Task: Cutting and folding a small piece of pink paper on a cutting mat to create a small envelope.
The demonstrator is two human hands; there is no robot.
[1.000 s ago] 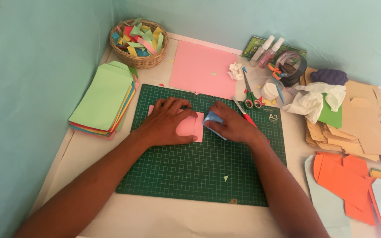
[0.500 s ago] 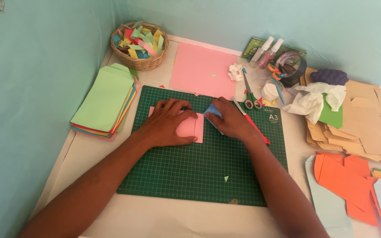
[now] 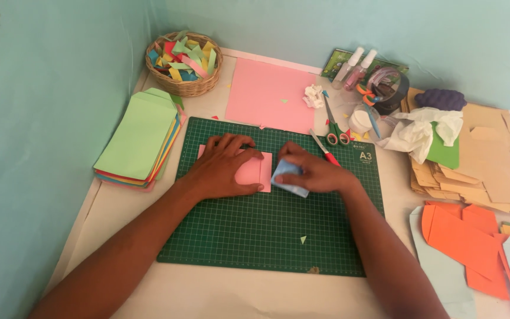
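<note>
Pink paper (image 3: 249, 171) under left hand (image 3: 222, 167), beside right hand (image 3: 314, 171)

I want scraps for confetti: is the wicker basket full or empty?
Full: the wicker basket is heaped to its rim with coloured paper strips, green, yellow, red, pink and blue.

We see matt pink paper (image 3: 249, 171) on a matt, rubbery green cutting mat (image 3: 267, 230). At eleven o'clock sits a rough woven wicker basket (image 3: 185, 87); at two o'clock, crumpled white tissue (image 3: 414, 133).
</note>
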